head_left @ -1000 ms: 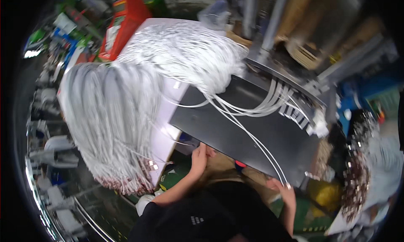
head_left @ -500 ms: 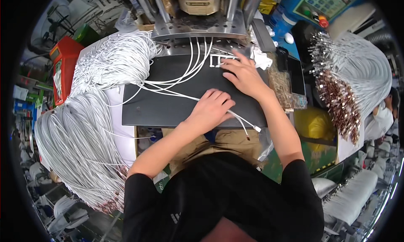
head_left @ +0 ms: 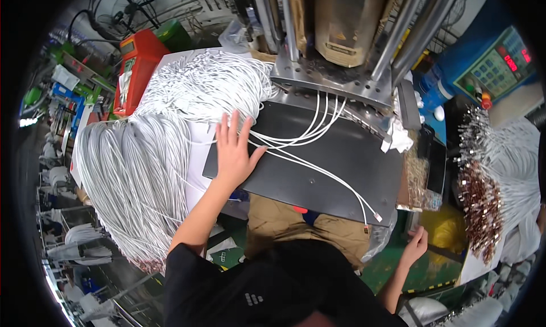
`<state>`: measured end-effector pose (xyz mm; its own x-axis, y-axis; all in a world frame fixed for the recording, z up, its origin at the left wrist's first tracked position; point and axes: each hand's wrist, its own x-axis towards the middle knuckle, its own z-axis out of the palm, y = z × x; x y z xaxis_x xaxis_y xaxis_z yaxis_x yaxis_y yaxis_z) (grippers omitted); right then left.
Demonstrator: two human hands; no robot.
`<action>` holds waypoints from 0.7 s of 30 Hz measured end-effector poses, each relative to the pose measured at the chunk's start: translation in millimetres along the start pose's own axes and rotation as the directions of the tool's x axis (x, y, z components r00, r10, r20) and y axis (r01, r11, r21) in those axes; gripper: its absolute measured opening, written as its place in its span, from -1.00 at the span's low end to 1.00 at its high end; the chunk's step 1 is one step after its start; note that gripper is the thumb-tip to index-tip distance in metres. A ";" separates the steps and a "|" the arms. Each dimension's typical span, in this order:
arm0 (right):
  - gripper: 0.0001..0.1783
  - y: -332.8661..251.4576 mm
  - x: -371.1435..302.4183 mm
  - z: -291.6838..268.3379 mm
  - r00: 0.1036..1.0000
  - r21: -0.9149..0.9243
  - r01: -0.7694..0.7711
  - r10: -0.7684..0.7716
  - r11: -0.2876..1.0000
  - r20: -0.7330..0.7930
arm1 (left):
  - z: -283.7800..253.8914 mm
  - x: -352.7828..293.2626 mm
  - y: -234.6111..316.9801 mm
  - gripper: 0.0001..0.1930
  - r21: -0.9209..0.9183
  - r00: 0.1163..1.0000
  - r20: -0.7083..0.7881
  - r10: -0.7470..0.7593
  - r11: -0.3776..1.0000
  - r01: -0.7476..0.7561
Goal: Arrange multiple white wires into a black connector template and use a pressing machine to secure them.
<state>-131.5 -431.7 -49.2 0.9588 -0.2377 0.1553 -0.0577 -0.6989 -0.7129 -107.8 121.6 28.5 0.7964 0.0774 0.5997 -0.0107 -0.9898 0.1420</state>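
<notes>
My left hand (head_left: 232,156) lies with fingers spread at the left end of the black work plate (head_left: 341,179), beside the white cables (head_left: 296,161) that run out of the pile. Two of these cables stretch across the plate, their ends hanging at its front right edge; one ends in a white connector (head_left: 377,217). Several others curve up under the metal press (head_left: 335,79). Off to the right, past the plate's edge, my right hand (head_left: 418,246) is low with curled fingers. What it holds, if anything, cannot be made out.
Bundled white cables (head_left: 136,179) heap up on the left, with a red box (head_left: 136,65) behind. A crumpled white wad (head_left: 398,136) sits at the plate's right. Further right are a control panel (head_left: 500,62), a yellow bag (head_left: 446,230) and another cable bundle (head_left: 480,196).
My left hand has moved left, off the two loose cables. My right hand has left the press front for the lower right. The white frame-like piece beside it no longer shows there. The view has shifted.
</notes>
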 end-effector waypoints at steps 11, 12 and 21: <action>-0.83 -202.4 49.1 79.5 0.677 -0.038 0.672 -0.592 0.740 0.436 | 76.5 96.5 -58.6 -0.49 0.123 0.987 -0.149 0.061 0.991 -0.043; -0.86 -198.6 62.2 86.6 0.679 -0.028 0.669 -0.596 0.743 0.428 | 70.8 102.6 -62.9 -0.51 0.096 0.987 -0.155 0.035 0.995 -0.020; -0.85 -170.3 100.6 106.5 0.691 -0.225 0.722 -0.700 0.654 0.183 | -39.5 70.4 -60.2 -0.44 -0.022 0.994 -0.061 -0.095 0.995 0.094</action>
<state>4.4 -264.7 15.0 0.7534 0.4483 0.4810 0.5921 -0.7807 -0.1999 -75.0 191.4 93.2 0.7558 0.1781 0.6301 0.0508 -0.9754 0.2147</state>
